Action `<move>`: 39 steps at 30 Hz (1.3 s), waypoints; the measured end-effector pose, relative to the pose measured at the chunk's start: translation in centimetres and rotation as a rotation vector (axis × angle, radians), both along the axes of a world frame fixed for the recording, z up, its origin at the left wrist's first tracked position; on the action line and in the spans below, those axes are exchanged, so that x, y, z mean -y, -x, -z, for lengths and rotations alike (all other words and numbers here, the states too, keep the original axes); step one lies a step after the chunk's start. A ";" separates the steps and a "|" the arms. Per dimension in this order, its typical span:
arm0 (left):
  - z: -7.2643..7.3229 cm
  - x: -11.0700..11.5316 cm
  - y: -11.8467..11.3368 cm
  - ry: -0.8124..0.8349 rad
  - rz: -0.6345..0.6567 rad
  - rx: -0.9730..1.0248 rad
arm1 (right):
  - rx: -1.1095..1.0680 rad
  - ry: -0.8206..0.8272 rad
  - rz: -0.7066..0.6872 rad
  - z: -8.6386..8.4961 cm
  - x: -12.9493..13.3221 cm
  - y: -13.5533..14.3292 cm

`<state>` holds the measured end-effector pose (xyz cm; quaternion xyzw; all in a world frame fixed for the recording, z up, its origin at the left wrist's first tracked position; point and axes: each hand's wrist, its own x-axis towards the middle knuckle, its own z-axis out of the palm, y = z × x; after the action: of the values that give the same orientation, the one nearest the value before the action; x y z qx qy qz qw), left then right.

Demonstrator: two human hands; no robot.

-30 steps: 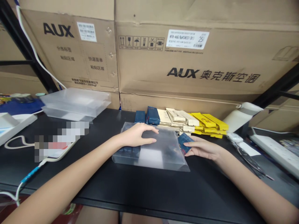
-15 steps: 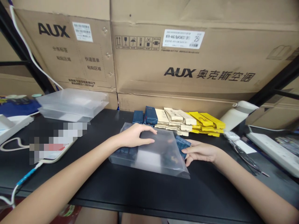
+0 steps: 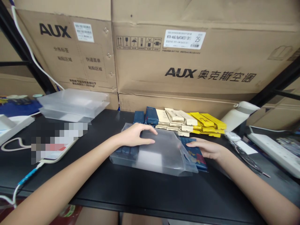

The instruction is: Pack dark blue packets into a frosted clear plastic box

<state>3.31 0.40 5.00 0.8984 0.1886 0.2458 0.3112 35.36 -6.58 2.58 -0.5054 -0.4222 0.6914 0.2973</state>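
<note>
A clear plastic bag [image 3: 150, 159] lies on the black table with its opening to the right. Dark blue packets show through its left part. My left hand [image 3: 138, 135] rests on top of the bag, thumb and fingers apart, holding nothing. At the bag's opening, my right hand [image 3: 207, 148] grips a blue packet [image 3: 198, 157] with a red and gold print, thumb on top. The packet's left edge is at the bag's mouth, partly behind the film. Behind the bag stand blue packets [image 3: 152, 116], cream packets [image 3: 174, 117] and yellow packets [image 3: 207, 122].
More clear bags [image 3: 72, 104] are stacked at the back left. A phone [image 3: 61, 147] with a cable lies at the left. To the right are a white bottle [image 3: 241, 114], a power strip [image 3: 276, 150] and a dark cable [image 3: 246, 159]. Cardboard boxes [image 3: 187, 87] stand behind.
The blue packet in my right hand has turned flatter, showing its printed face, and moved slightly right. The bag's mouth has shifted and opened a little. My left hand has barely moved.
</note>
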 end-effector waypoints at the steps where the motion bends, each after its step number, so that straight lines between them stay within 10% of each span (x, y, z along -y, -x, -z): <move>1: 0.0 0.0 0.0 -0.001 -0.001 -0.003 | -0.001 -0.003 -0.017 -0.1 0.1 0.0; 33: 0.2 0.0 -0.2 -0.038 -0.023 -0.001 | -0.048 -0.237 0.130 0.0 0.4 2.1; 39: 0.2 0.0 -0.2 -0.041 -0.019 0.004 | -0.008 -0.216 -0.064 -0.4 0.8 2.4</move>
<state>3.48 0.40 4.77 0.9023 0.1915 0.2544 0.2907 32.97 -7.41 2.98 -0.4538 -0.5091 0.6529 0.3295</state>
